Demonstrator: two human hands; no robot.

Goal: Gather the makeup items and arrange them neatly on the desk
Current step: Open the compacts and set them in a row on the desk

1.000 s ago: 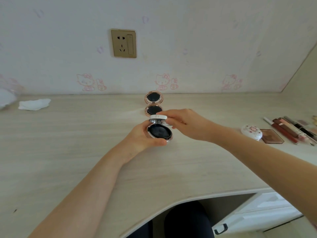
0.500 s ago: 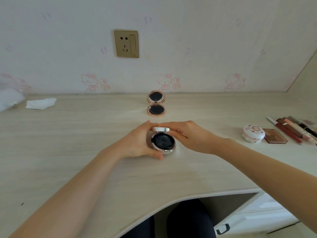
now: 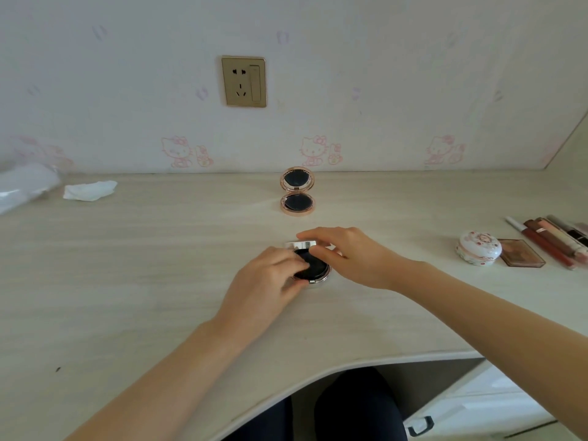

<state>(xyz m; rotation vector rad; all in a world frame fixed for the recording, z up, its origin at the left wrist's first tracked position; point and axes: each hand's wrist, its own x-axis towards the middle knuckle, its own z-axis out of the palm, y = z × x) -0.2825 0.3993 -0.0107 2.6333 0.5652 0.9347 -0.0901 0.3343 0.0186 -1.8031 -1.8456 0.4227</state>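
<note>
Nearest us, our left hand [image 3: 270, 275] grips the silver compact [image 3: 310, 268] at desk [image 3: 127, 281] centre to steady it, while our right hand [image 3: 346, 253] pinches its raised lid [image 3: 300, 244], probably to shut it. At twelve o'clock stands the gold compact [image 3: 297, 192], open; at three o'clock, the round case [image 3: 479, 248], palette [image 3: 521, 253] and lip tubes [image 3: 553, 240].

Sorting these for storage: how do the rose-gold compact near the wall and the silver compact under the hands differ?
The rose-gold compact stands alone, untouched; the silver compact is held by the left hand and right hand. Rose-gold rim versus silver. Both are round, open and dark inside.
</note>
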